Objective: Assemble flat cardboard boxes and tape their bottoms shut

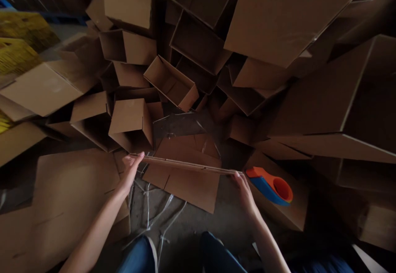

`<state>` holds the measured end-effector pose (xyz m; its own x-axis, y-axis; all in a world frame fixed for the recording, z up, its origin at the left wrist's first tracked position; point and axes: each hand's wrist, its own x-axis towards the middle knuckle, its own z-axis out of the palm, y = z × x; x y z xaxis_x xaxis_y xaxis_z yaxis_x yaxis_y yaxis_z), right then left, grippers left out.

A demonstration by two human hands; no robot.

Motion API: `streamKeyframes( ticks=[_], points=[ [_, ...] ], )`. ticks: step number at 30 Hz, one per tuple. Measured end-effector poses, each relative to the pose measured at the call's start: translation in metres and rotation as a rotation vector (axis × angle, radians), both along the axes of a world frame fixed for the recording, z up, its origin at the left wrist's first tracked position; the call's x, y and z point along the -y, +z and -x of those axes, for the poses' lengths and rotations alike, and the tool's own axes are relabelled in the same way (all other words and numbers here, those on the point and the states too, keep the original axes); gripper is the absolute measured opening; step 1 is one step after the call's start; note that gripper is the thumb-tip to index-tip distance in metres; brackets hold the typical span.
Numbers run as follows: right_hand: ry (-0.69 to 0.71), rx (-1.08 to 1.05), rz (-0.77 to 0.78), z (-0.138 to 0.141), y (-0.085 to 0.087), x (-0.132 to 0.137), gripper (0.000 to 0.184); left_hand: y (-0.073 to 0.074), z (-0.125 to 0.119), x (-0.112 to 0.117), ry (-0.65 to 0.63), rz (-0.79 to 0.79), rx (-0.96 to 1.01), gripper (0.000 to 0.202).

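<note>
A flattened cardboard box (185,164) is held edge-on in front of me, level between both hands. My left hand (130,170) grips its left end with fingers curled over the edge. Closed on the right end is my right hand (244,190). Below it more flat cardboard (185,186) lies on the dark floor. A blue and orange tape dispenser (272,185) rests on a box just right of my right hand.
A big heap of open brown cartons (173,83) fills the space ahead and to both sides. Large flat sheets (68,198) lie at the left. Yellow crates (18,46) stand far left. Clear plastic strapping (161,219) trails on the floor by my knees.
</note>
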<state>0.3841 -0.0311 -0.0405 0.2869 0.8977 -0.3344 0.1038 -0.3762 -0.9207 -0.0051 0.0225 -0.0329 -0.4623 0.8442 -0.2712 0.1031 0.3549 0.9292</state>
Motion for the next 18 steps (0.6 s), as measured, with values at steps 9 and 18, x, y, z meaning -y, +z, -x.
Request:
streamKeyframes(
  ticks=[9, 18],
  points=[
    [0.142, 0.014, 0.030, -0.009, 0.022, -0.001, 0.058, 0.008, -0.003, 0.008, -0.040, 0.007, 0.110, 0.070],
    [0.239, 0.038, 0.085, -0.002, 0.048, -0.001, 0.058, -0.001, 0.007, 0.011, -0.180, -0.014, 0.115, 0.081]
  ],
)
